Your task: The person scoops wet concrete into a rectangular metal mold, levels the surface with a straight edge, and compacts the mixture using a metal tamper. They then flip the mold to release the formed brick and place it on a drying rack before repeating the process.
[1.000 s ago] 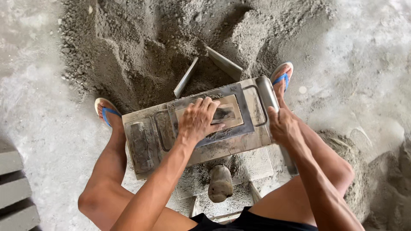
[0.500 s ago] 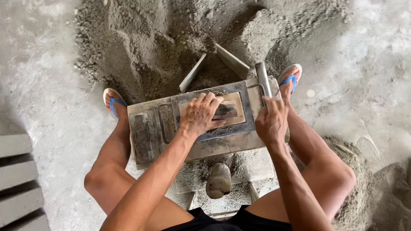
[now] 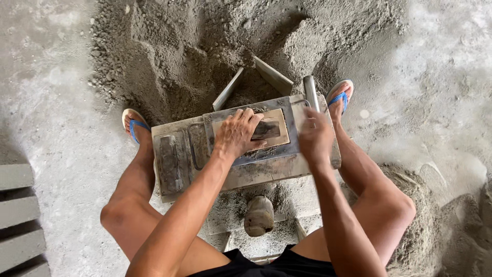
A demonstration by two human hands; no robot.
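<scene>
Grey metal mould [image 3: 241,154], blue-strapped sandals [image 3: 134,124] — grey sand heap [image 3: 195,46]

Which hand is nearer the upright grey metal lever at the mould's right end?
Right. The right hand sits just below the grey metal lever, seemingly at its base; the left hand presses the mould's rectangular plate, further left.

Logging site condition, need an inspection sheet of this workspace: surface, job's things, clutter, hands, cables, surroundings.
Surface: grey concrete floor, dusty.
Job's things: metal block mould between the feet; pale plate set in its top; upright metal handle at its right end.
Clutter: rounded stone-like lump below the mould.
Hands: left hand flat on the plate; right hand blurred, by the handle.
Cables: nothing seen.
Surroundings: mound of grey mix ahead; grey blocks at left.
</scene>
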